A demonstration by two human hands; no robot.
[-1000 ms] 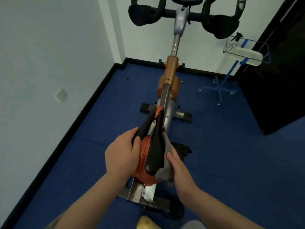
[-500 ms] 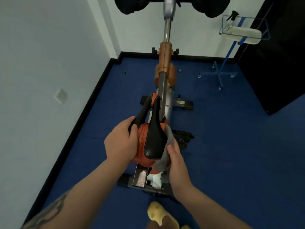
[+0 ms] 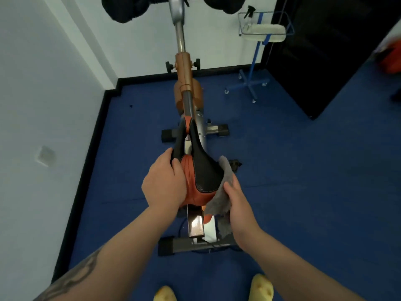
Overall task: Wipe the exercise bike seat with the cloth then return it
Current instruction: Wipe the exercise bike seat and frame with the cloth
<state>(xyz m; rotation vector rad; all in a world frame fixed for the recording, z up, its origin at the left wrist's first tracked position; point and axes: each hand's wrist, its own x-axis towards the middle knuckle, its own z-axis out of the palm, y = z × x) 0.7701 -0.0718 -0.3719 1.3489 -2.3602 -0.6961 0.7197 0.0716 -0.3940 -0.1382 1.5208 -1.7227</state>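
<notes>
Left hand (image 3: 163,183) clamps the seat (image 3: 200,172) by its near-left flank, steadying it. Right hand (image 3: 237,199) presses the grey cloth (image 3: 221,192) against the right edge, seemingly pinched. The saddle's long axis runs away toward the handlebars (image 3: 128,9).

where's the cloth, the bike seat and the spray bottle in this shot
cloth (image 3: 219,202), head view, on the grey fold beside the thumb
bike seat (image 3: 205,170), head view, on the black top panel
spray bottle (image 3: 249,13), head view, on its black trigger head
</notes>
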